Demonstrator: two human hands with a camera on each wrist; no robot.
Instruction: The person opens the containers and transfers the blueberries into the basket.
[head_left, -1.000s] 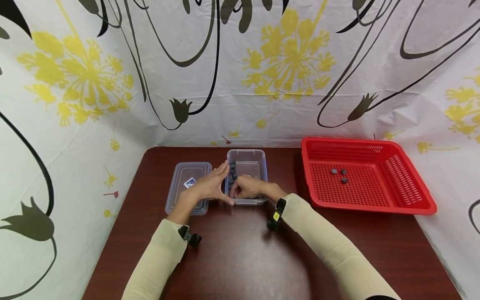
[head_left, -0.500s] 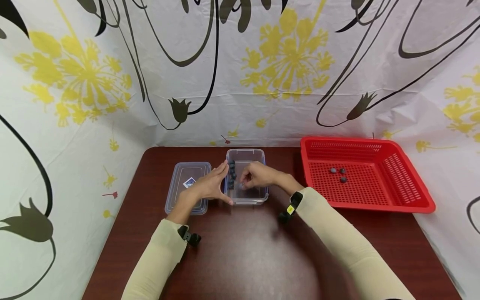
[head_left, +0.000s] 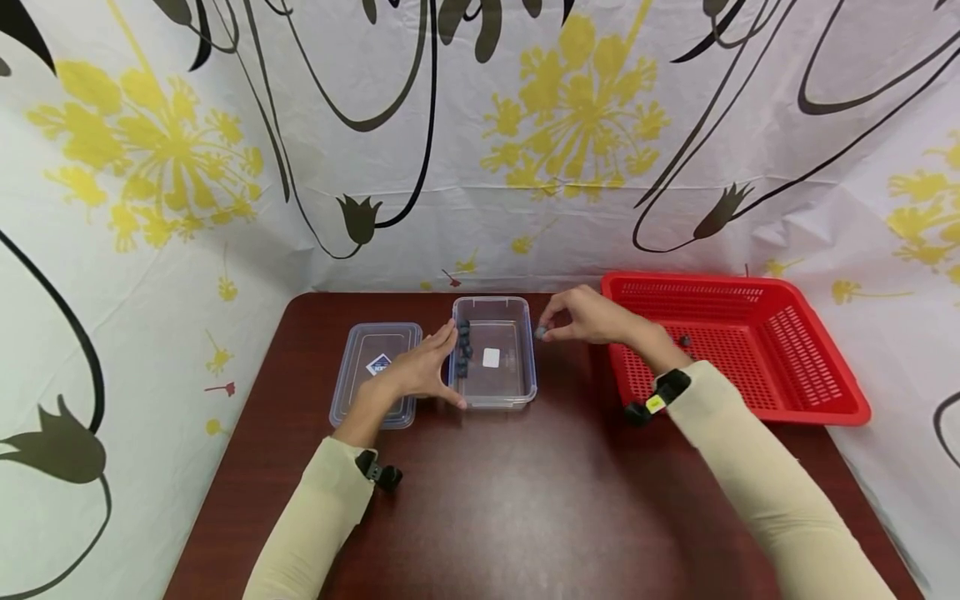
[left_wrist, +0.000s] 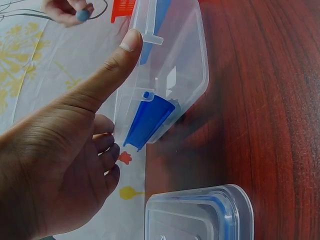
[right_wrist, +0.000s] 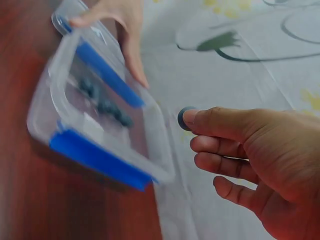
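Note:
My right hand (head_left: 588, 315) pinches a blueberry (right_wrist: 183, 119) between thumb and fingertips, just beyond the right wall of a clear plastic box (head_left: 517, 398). In the left wrist view, the same hand with its blueberry (left_wrist: 83, 15) shows at the upper left. My left hand (head_left: 415, 372) rests at the box's left side, thumb and fingers spread along the rim. Inside the box, several dark blueberries (right_wrist: 102, 105) sit in a row by the left wall, and a white square (head_left: 491, 357) shows on the bottom. Blue clips (left_wrist: 149, 120) hang at the box's sides.
The box's clear lid (head_left: 360, 392), with a blue-and-white label, lies on the dark wooden table left of the box, partly under my left hand. A red perforated basket (head_left: 810, 408) stands at the right; a blueberry (head_left: 684, 340) shows inside, and my right forearm covers part of it.
My right hand has lifted from inside the box and moved right past its wall, a blueberry now visible in its fingertips. My left hand has stayed in place.

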